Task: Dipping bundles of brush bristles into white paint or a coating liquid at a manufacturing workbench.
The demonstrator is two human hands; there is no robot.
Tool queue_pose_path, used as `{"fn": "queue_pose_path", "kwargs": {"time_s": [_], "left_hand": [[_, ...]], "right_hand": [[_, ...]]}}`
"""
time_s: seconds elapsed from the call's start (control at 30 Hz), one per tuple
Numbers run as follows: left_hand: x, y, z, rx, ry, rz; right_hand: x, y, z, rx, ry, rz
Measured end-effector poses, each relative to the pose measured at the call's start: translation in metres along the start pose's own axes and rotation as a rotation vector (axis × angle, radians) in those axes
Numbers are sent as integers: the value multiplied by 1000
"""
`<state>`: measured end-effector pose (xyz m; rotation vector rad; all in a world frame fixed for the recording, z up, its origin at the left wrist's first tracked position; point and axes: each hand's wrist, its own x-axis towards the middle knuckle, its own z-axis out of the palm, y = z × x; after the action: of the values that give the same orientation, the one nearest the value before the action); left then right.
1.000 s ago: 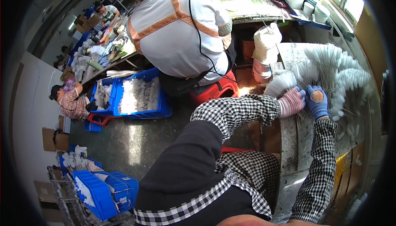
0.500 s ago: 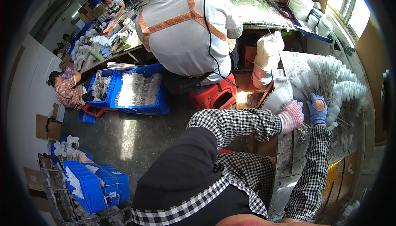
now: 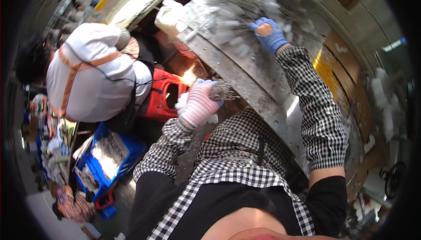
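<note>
Metal bench: grey sheet-metal work surface (image 3: pixel 245 71), runs diagonally from upper left to lower right, wet-looking, bends with the lens.
Left hand: pink-and-white striped glove with blue fingertips (image 3: pixel 199 104), off the bench's near edge, above the floor gap.
Left grip: fingers curled closed round a small bunch of thin wire skewers (image 3: pixel 223 92); the skewers stick out to the right of the fist toward the bench edge.
Right hand: blue knit glove (image 3: pixel 271 34), arm stretched out across the bench, checked sleeve (image 3: pixel 318 108) over the forearm.
Right grip: palm down, fingers bent into the skewer pile; whether it actually clamps anything — cannot tell, fingertips hidden.
Skewer pile: big fan of wire skewers with pale white pieces on them (image 3: pixel 245 7), spread over the far part of the bench, touching the right glove.
White bag: pale sack (image 3: pixel 169 16) at the bench's far left end.
Co-worker: person in white top with orange straps (image 3: pixel 94 71), back turned, bent over, left of the bench.
Red stool: plastic, red (image 3: pixel 164 97), just beside the co-worker, near the left glove.
Blue crate: blue plastic crate with pale contents (image 3: pixel 112 156), on the floor lower left, well apart from both hands.
Yellow panel: yellow surface (image 3: pixel 326 62) beyond the bench, right of the right sleeve.
</note>
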<state>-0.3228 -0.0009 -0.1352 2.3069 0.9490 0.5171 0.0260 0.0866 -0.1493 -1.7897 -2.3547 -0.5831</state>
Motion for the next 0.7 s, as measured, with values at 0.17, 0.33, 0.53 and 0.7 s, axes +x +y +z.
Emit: {"fn": "queue_pose_path", "kwargs": {"time_s": [0.17,0.33,0.53,0.7], "left_hand": [[39,70,-23,-1056,-267,-94],[122,119,78,-1050,-514,300],[85,133,197,-843,-519,582],[91,180,150,-890,-844,609]], "right_hand": [[-43,-21,-104,1760,55,325],[-103,-93,-261,1548,593,122],[-218,-106,-192,1102,905,363],[-239,-116,-247,1377,893,553]]}}
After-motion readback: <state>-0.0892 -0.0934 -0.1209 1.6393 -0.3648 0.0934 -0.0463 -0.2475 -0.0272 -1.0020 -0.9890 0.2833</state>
